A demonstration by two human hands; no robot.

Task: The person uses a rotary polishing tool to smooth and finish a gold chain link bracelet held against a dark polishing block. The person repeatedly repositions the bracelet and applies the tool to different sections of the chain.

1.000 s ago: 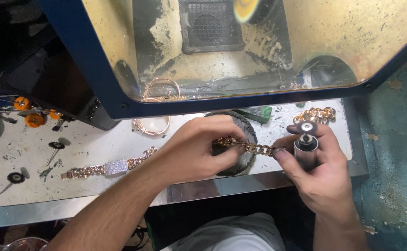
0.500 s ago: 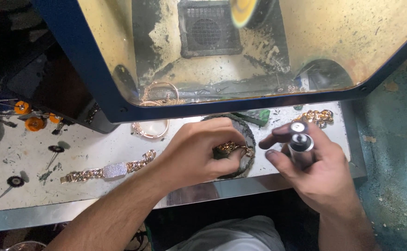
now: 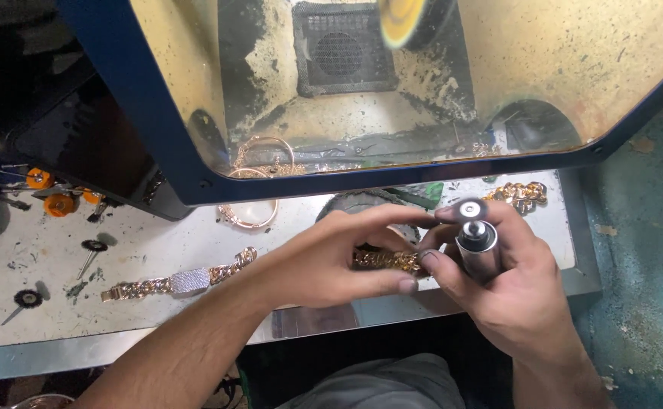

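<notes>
Dusty, speckled workbench point(image 3: 157, 303) is being viewed from above, w/ a blue-framed polishing hood point(image 3: 142, 121) at the back and a yellow buffing wheel point(image 3: 403, 19) seen thru its window. A gold chain link piece point(image 3: 384, 260) is being held over the bench's front edge, betw. both hands, by the left hand point(image 3: 331, 261): thumb underneath, index finger stretched over the top, other fingers curled, so it's being pinched along its length. The chain's right end is being met by the right hand point(image 3: 509, 284), whose fingers are wrapped round a grey cylindrical handpiece point(image 3: 477, 246) w/ a small disc tip point(image 3: 469, 210) pointing up; its thumb tip is touching the chain end.

As to progress, judged only: work on this piece is seemingly being carried on mid-way; disc isn't being applied to the metal right now. Other pieces are lying apart: a gold bracelet w/ pale centre plate point(image 3: 180, 280) at left, a thin bangle point(image 3: 250, 214) near the hood, another gold chain point(image 3: 521, 193) at right. Whether those are finished can't be told.
</notes>
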